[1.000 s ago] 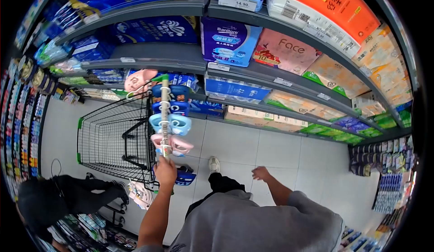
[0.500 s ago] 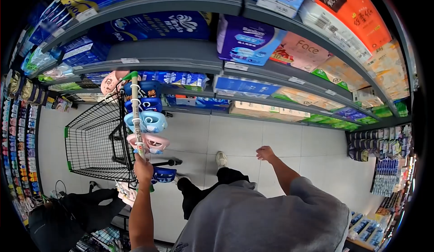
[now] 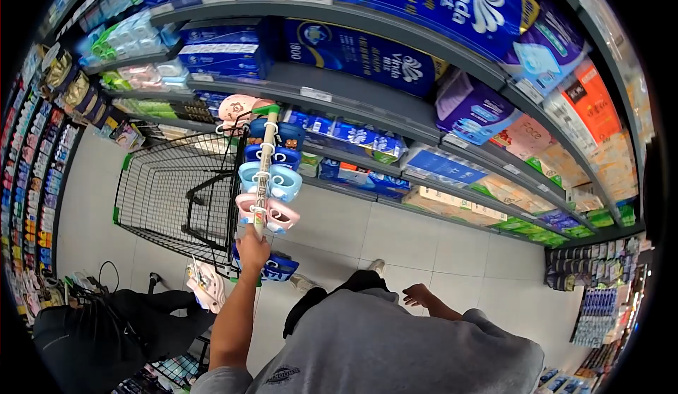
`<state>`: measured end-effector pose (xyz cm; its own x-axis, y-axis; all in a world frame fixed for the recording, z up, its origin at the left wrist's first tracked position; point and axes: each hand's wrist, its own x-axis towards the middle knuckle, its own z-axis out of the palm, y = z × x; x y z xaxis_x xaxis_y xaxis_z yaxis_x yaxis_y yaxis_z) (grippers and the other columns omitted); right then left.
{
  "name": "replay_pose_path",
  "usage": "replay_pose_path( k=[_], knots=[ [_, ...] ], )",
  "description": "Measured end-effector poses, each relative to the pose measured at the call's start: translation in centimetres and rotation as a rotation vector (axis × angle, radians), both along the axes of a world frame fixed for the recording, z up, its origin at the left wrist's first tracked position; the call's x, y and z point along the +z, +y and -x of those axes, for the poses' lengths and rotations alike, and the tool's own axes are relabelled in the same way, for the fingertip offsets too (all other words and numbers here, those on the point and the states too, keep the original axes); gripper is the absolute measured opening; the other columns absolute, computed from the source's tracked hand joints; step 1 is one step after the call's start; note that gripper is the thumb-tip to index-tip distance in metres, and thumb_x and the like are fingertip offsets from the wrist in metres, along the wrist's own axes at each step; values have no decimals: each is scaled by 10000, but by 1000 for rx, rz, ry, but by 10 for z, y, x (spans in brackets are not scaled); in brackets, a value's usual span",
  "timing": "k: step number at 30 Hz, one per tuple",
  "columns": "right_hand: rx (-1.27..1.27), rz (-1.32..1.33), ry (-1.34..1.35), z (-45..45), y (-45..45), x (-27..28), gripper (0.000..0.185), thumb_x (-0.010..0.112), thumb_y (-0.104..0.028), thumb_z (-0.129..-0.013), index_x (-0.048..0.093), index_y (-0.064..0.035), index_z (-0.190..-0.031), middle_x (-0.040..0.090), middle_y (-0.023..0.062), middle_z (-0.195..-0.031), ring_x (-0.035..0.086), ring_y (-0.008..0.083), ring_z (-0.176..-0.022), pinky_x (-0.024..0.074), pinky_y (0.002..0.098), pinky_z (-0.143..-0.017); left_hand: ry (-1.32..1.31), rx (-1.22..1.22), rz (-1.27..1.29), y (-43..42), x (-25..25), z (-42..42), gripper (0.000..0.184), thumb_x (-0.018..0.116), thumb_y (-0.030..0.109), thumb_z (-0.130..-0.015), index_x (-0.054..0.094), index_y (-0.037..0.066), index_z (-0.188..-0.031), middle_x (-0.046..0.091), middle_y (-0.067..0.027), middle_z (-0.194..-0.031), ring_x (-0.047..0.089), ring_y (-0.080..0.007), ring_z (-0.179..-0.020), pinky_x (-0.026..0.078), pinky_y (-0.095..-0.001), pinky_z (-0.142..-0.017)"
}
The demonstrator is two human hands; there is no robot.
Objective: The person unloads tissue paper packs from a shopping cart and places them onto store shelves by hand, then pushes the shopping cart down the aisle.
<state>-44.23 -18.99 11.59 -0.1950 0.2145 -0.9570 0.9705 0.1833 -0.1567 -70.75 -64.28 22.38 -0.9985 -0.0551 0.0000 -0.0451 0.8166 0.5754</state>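
Observation:
My left hand [image 3: 252,249] is wrapped around the near end of the shopping cart's handle [image 3: 264,154]. Several pairs of slippers hang from that bar on white hooks, among them a light blue pair [image 3: 284,182] and a pink pair [image 3: 282,214]. A dark blue pair [image 3: 280,267] hangs just beside my hand, and a pale pink one [image 3: 205,286] is below it. The black wire basket of the shopping cart [image 3: 176,182] stretches away to the left. Over the floor, my right hand [image 3: 417,295] hangs free with its fingers loosely apart, touching nothing.
Shelves [image 3: 367,101] of tissue packs [image 3: 367,51] curve along the far side. A person in dark clothes [image 3: 92,337] stands at lower left, close to the cart. Racks of small goods [image 3: 42,189] line the left, and more hanging packs [image 3: 593,267] are at the right.
The view has swung left, so the shelves and cart sit further right in the picture. My left hand keeps its grip on the handle. My right hand has dropped lower, nearer my body.

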Motion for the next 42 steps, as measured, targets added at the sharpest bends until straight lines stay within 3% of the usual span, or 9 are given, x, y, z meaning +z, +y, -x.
replay_pose_path(
  k=[3, 13, 16, 17, 20, 22, 27, 31, 42],
  knots=[
    [-46, -15, 45, 28, -30, 10, 290, 582, -282, -848, 587, -38, -1005, 669, 126, -887, 662, 242, -724, 517, 378, -641, -170, -33, -29, -44, -1, 14, 302, 572, 91, -742, 491, 38, -1028, 641, -218, -822, 603, -398, -848, 321, -557, -944],
    [-69, -38, -47, 133, -62, -24, 245, 572, -215, -842, 563, -31, -1003, 662, 123, -866, 648, 231, -689, 502, 358, -604, -403, 104, -334, -165, 40, 55, 225, 691, 116, -601, 599, 18, -781, 611, -127, -694, 587, -334, -699, 379, -404, -859],
    [308, -43, 215, 240, -100, -51, 222, 529, -240, -851, 639, -67, -765, 655, 103, -722, 646, 220, -678, 508, 386, -596, -322, 22, -215, -197, 31, 65, 214, 664, 133, -622, 606, 25, -797, 627, -138, -764, 584, -338, -769, 293, -447, -984],
    [1137, -187, 608, 275, -97, -98, 227, 531, -241, -791, 630, -80, -665, 624, 108, -659, 621, 248, -632, 482, 402, -579, -284, -12, -171, -207, 30, 65, 208, 650, 128, -626, 605, 24, -800, 624, -149, -764, 579, -351, -770, 288, -471, -992],
    [1282, -219, 1017, 461, -181, -97, 229, 522, -266, -794, 623, -86, -694, 607, 108, -640, 581, 265, -594, 443, 414, -566, -271, -25, -38, -233, 18, 75, 176, 613, 100, -625, 588, 19, -779, 606, -164, -745, 565, -377, -778, 300, -487, -985],
    [562, 21, 1065, 558, -273, -19, 281, 535, -298, -876, 623, -58, -761, 600, 76, -616, 578, 198, -589, 445, 358, -565, -245, -32, 21, -244, 23, 80, 141, 567, 75, -624, 568, 20, -754, 583, -174, -722, 549, -393, -784, 324, -500, -973],
    [298, 144, 1344, 686, -454, 101, 379, 584, -382, -860, 631, -28, -986, 656, 164, -845, 647, 259, -808, 489, 347, -702, -199, 2, 118, -272, 22, 88, 153, 540, 60, -619, 571, 23, -765, 583, -175, -727, 548, -379, -794, 339, -487, -979],
    [836, -380, 1337, 665, -515, 123, 382, 605, -314, -781, 586, -43, -1050, 626, 147, -1009, 595, 323, -944, 465, 439, -807, -297, -5, 136, -294, 26, 96, 178, 535, 56, -611, 584, 32, -780, 592, -166, -735, 556, -364, -798, 340, -480, -990],
    [890, -325, 1279, 673, -578, 129, 379, 565, -203, -772, 500, -63, -1118, 588, 171, -1020, 569, 346, -937, 464, 443, -803, -315, 4, 93, -375, 25, 108, 242, 559, 42, -606, 621, 46, -840, 616, -169, -778, 572, -367, -816, 321, -520, -1008]
  ],
)
